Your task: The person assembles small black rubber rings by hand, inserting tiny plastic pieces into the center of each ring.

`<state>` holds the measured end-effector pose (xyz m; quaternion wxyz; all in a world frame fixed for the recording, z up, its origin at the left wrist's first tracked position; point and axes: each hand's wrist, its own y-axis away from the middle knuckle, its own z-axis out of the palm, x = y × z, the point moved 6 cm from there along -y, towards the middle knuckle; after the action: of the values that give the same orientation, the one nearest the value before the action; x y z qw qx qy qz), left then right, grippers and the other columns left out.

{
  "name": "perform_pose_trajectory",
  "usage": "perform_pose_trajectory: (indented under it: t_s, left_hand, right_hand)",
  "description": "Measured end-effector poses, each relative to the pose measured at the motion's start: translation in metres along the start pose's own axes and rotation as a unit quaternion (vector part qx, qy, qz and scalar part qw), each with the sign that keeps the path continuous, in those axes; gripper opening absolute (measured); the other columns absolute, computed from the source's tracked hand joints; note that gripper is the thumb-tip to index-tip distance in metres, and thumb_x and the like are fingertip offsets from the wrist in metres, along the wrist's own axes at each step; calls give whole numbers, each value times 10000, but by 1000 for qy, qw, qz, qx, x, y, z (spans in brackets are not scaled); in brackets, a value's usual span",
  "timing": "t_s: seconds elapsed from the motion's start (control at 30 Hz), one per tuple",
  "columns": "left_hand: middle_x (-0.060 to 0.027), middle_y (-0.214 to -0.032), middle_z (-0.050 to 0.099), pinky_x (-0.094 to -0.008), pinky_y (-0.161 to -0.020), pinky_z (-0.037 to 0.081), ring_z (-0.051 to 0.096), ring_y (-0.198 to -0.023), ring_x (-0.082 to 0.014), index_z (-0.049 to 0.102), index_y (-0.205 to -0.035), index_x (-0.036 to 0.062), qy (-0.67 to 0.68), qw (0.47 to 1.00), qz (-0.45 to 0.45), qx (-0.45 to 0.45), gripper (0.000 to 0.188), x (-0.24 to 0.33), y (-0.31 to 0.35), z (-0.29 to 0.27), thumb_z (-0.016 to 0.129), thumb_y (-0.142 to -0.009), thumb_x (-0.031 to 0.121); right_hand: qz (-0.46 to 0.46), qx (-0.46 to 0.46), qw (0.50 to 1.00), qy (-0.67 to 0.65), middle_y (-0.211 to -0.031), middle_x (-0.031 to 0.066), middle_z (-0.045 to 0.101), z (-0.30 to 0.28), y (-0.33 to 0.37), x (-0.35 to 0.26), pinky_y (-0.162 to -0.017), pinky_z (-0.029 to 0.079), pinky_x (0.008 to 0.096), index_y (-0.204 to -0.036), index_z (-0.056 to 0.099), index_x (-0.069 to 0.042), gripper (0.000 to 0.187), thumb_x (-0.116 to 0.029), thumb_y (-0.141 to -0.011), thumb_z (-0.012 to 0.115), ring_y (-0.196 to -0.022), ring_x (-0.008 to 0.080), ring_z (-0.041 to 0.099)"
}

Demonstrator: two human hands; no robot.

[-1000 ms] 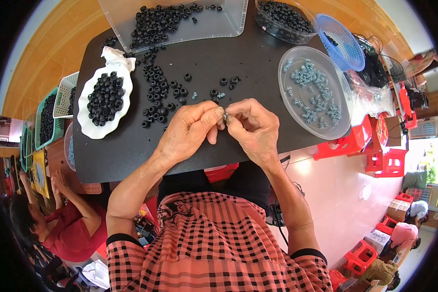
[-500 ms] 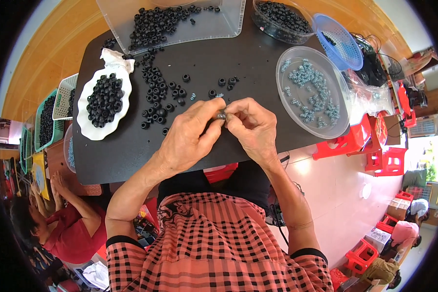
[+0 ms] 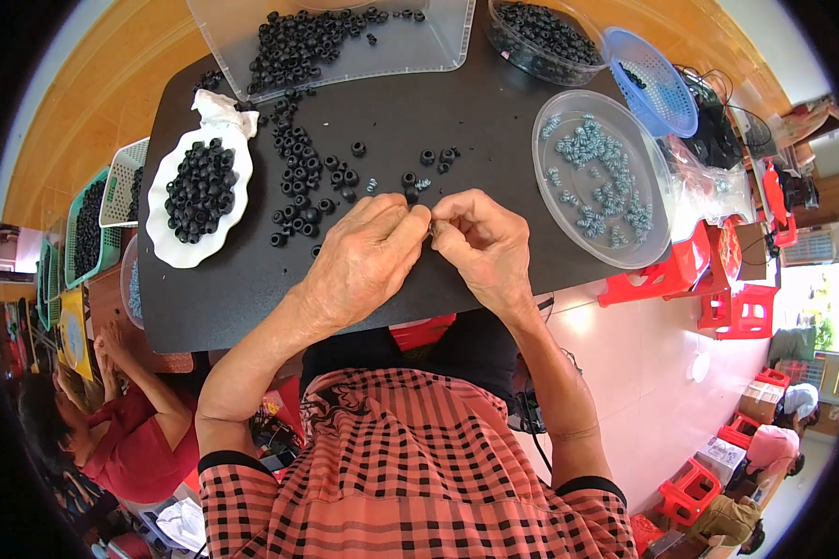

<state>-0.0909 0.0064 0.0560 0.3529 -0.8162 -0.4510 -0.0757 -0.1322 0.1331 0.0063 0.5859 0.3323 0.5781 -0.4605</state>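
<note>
My left hand (image 3: pixel 364 256) and my right hand (image 3: pixel 483 244) meet over the near part of the dark table, fingertips pinched close together. Whatever they hold is almost wholly hidden; only a dark speck shows at the right fingertips. Just beyond them lie a few black bead-like pieces (image 3: pixel 409 178) with holes and a small pale-blue coil spring (image 3: pixel 423 184). Another coil spring (image 3: pixel 372 185) rests farther left. Many loose black pieces (image 3: pixel 298 177) spread left of my hands. To the right, a round clear plastic dish (image 3: pixel 548 191) contains many pale-blue coil springs (image 3: pixel 592 144).
A scalloped white plate (image 3: pixel 163 228) heaped with black pieces stands at left. Toward the back are a clear bin (image 3: pixel 382 70), a clear bowl (image 3: pixel 522 61) and a blue basket (image 3: pixel 671 93). A person in a red top (image 3: pixel 144 443) sits at left; red stools (image 3: pixel 690 489) stand right.
My left hand has turned, its back now covering the small coiled piece that showed between the fingertips. The right hand has hardly moved. At left, the other person's hands have shifted slightly.
</note>
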Motion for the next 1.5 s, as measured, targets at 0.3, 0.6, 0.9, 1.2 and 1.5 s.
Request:
perform_pose_trajectory:
  t_s: [0.3, 0.6, 0.9, 1.2, 1.5]
  left_hand:
    - [-162, -878, 591, -386, -726, 487, 585, -834, -324, 571, -1026, -33, 46, 999, -21, -5, 234, -5, 1, -2, 621, -798, -44]
    - [-92, -651, 566, -311, -624, 439, 553, -640, -165, 576, -873, -8, 287, 912, -262, -133, 195, -21, 4, 13, 485, -964, 138]
    - [-101, -722, 611, -306, -618, 442, 563, -645, -168, 585, -944, -15, 293, 923, -247, -28, 99, -21, 5, 12, 519, -911, 51]
    - [-112, -723, 582, -314, -609, 465, 575, -619, -188, 568, -946, -28, 155, 977, -143, -2, 72, -10, -1, 6, 550, -899, 23]
    - [-32, -608, 571, -255, -560, 412, 523, -582, -91, 576, -823, -8, 350, 889, -288, -63, 275, -33, 5, 22, 451, -985, 175]
  right_hand:
    - [-24, -8, 999, -24, -846, 12, 618, 4, 1, -2, -709, 487, 214, -924, 610, 17, 133, 98, -823, 580, -776, 55, 577]
    - [-38, 1, 999, -10, -825, 45, 638, 2, 1, -9, -689, 504, 226, -877, 581, 20, 84, 94, -837, 580, -751, 85, 608]
    - [-22, 8, 999, -47, -813, 28, 617, 1, 0, -6, -654, 480, 213, -866, 579, 12, 86, 91, -834, 572, -729, 71, 597]
    - [-38, 19, 999, -6, -796, -2, 590, 0, 1, -6, -658, 475, 204, -861, 571, -6, 110, 94, -818, 587, -719, 45, 557]
    - [-54, 15, 998, -9, -789, 0, 589, 2, 2, -7, -659, 483, 207, -859, 570, -4, 118, 105, -816, 581, -713, 44, 561]
